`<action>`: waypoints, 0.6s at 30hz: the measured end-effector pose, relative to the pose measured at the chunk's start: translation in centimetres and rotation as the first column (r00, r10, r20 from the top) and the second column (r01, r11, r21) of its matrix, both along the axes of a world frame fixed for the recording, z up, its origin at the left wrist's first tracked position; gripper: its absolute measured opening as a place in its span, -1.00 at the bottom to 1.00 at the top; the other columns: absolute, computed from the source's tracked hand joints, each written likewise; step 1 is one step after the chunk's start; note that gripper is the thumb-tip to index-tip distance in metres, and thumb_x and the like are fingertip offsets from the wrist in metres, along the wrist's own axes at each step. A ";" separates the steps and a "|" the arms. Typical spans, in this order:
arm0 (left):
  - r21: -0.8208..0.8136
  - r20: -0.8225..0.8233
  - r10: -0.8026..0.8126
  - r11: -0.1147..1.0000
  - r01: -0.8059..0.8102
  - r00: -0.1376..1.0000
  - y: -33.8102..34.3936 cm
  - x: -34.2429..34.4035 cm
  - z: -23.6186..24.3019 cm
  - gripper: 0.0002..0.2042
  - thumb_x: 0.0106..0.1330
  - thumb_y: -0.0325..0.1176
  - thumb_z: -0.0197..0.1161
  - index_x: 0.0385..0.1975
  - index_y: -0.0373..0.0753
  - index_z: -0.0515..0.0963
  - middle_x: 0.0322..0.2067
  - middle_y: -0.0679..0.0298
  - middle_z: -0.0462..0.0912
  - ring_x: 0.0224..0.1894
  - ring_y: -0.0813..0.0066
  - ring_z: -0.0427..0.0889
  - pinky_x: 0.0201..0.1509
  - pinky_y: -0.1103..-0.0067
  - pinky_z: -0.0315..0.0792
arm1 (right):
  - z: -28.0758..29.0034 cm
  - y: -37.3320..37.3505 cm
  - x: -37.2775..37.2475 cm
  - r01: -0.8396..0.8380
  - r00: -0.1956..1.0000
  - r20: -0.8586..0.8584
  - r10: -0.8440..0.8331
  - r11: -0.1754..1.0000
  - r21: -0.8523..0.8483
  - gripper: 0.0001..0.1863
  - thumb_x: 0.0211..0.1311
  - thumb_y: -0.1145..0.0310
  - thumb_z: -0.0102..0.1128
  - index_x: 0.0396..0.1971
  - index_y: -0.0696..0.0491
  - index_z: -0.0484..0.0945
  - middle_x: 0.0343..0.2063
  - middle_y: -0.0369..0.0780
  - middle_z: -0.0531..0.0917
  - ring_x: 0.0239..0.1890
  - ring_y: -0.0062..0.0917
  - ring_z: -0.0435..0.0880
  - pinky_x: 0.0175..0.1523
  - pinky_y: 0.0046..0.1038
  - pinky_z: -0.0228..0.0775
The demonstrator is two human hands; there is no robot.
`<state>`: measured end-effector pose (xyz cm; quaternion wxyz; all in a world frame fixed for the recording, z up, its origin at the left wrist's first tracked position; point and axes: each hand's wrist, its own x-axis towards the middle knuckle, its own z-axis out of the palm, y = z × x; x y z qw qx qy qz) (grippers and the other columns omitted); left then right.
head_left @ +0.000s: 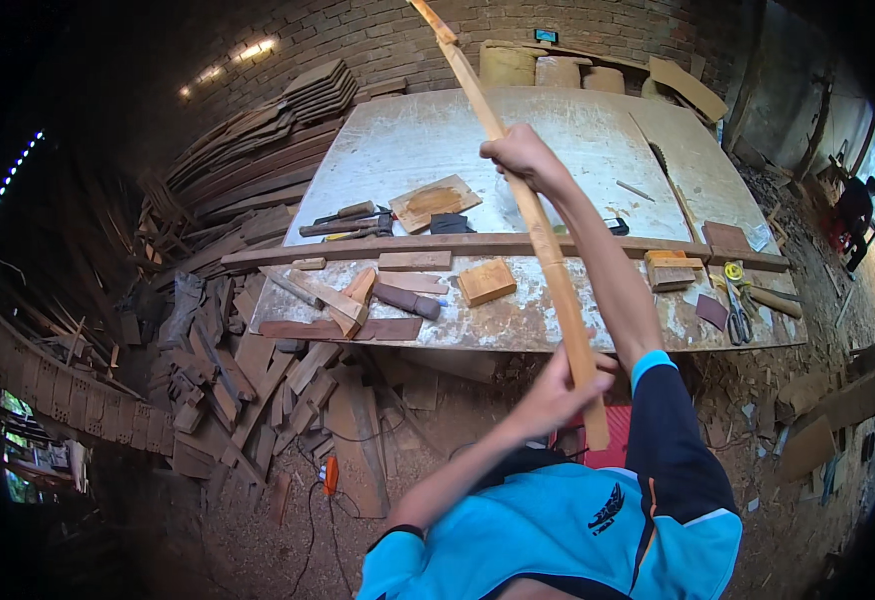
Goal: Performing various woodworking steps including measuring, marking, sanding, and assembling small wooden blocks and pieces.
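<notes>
A long, narrow wooden strip (pixel 546 245) slants from near my body up over the workbench; its far tip shows a notch-like joint. My left hand (pixel 561 388) is closed around the strip near its lower end, in front of the bench edge. Farther up, my right hand (pixel 525 160) grips the same strip with the arm stretched out over the bench. Beneath the strip lies a thick wooden beam (pixel 358 249) running across the workbench (pixel 408 120). A small wooden block (pixel 487 283) sits just left of the strip.
Hand tools (pixel 348 222), a thin board (pixel 436 203), wooden offcuts (pixel 356 305) and scissors (pixel 738 318) lie on the bench. Scrap wood (pixel 258 370) covers the floor at left, beside an orange plug (pixel 331 475) with cables. Another person (pixel 856 215) is at far right.
</notes>
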<state>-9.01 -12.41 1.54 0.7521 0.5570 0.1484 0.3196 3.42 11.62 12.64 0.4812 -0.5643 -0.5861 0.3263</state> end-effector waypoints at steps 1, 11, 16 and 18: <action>-0.269 0.095 0.101 0.960 -0.072 0.990 -0.4 1.2 1.2 -0.45 0.31 -0.36 0.15 0.22 -0.25 0.04 -0.18 0.16 0.45 -0.21 0.47 0.54 -0.14 0.53 0.49 | -0.4 1.4 -0.3 0.011 1.000 -0.023 -0.012 0.999 -0.030 -0.80 -0.05 0.40 0.21 -0.65 0.23 0.47 -0.76 -0.26 0.48 -0.75 -0.61 0.42 -0.61 -0.54 0.25; -0.347 -0.159 0.480 0.791 -0.504 0.863 8.5 1.6 -0.4 -0.68 0.27 -0.49 0.10 -0.03 -0.24 0.20 -0.64 0.39 0.27 -0.78 0.67 0.21 -0.78 0.64 0.18 | -10.2 13.9 -1.0 -0.218 0.840 -0.538 0.065 0.950 -0.226 -0.86 -0.02 0.49 0.19 -0.68 0.18 0.47 -0.76 -0.24 0.45 -0.74 -0.58 0.40 -0.61 -0.48 0.27; -0.192 -0.343 0.533 0.766 -0.613 0.774 15.3 0.8 -4.3 -0.69 0.25 -0.50 0.08 -0.02 -0.29 0.25 -0.64 0.38 0.30 -0.77 0.68 0.25 -0.77 0.62 0.23 | -15.0 19.7 -2.4 -0.317 0.790 -0.613 0.032 0.876 -0.363 -0.88 0.10 0.46 0.16 -0.56 0.11 0.43 -0.72 -0.33 0.41 -0.75 -0.68 0.35 -0.68 -0.62 0.26; -0.225 -0.351 0.551 0.735 -0.640 0.757 17.3 1.6 -4.4 -0.69 0.24 -0.50 0.08 -0.03 -0.29 0.25 -0.64 0.38 0.31 -0.77 0.67 0.26 -0.77 0.62 0.23 | -16.6 22.0 -2.9 -0.322 0.790 -0.613 0.027 0.869 -0.376 -0.88 0.11 0.46 0.18 -0.53 0.11 0.44 -0.72 -0.33 0.40 -0.75 -0.69 0.35 -0.68 -0.63 0.25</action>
